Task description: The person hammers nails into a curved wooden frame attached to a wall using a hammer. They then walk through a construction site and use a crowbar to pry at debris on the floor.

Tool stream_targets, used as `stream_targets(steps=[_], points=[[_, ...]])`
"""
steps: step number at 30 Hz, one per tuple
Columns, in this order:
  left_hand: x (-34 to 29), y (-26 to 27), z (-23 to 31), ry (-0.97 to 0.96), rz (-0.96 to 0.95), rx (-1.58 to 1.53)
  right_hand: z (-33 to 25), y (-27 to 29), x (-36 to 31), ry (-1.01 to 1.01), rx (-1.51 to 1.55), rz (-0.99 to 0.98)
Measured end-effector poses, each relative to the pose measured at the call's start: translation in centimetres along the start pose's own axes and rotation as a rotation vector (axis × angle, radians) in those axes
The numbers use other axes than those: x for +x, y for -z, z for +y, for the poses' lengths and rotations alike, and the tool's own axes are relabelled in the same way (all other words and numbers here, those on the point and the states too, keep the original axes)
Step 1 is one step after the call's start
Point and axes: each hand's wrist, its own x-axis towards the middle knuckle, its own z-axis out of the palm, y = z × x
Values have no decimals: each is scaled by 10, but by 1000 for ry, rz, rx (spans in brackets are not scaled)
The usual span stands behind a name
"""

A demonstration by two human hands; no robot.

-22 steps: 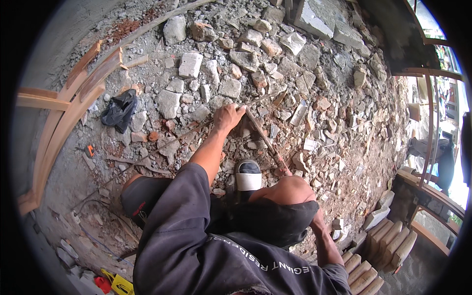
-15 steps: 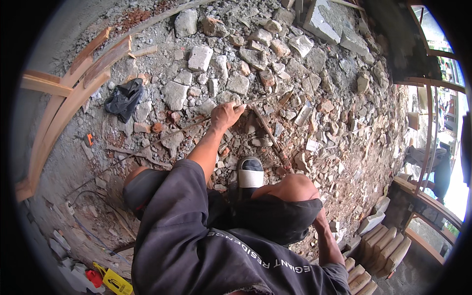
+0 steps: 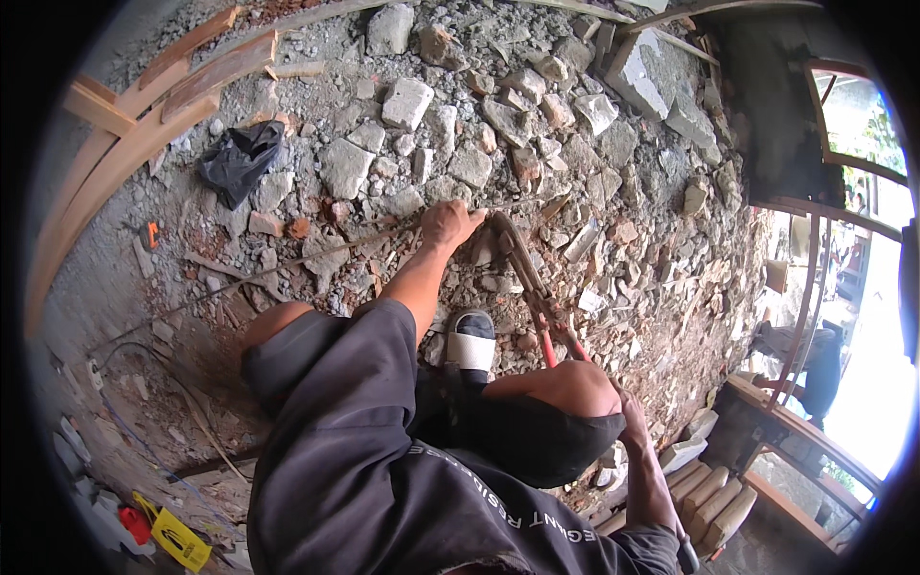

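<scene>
My left hand (image 3: 448, 226) is closed round a thin metal rod (image 3: 347, 246), which runs from the lower left across the rubble and out past the fingers. Just right of these fingers are the jaws of a long bolt cutter (image 3: 547, 309) with red handles. Whether the jaws touch the rod I cannot tell. The handles pass behind my bent knee (image 3: 578, 388). Beside that knee, my right hand (image 3: 632, 420) is closed on a handle, its fingers partly hidden. A dark handle end (image 3: 687, 557) shows beyond my right forearm.
Broken concrete and stones (image 3: 406, 103) cover the ground ahead. Curved wooden boards (image 3: 144, 172) stand at the left, near a black plastic bag (image 3: 240, 165) and an orange object (image 3: 150, 234). Filled sacks (image 3: 714, 503) lie at the lower right. A yellow bag (image 3: 177, 543) lies lower left.
The bolt cutter's two arms have spread apart, and its red handles now show beside my knee. My left hand keeps its hold on the rod. The view has shifted slightly.
</scene>
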Motion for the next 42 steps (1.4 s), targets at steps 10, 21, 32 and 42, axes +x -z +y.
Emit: stream_targets(steps=[10, 21, 32, 42], points=[[8, -14, 5, 47, 13, 15, -78, 122, 11, -134, -390, -336], [-4, -15, 7, -17, 57, 25, -100, 137, 20, -168, -414, -313], [10, -4, 3, -1, 32, 28, -123, 148, 34, -175, -425, -307], [17, -30, -6, -63, 186, -7, -147, 149, 46, -200, -454, -332]])
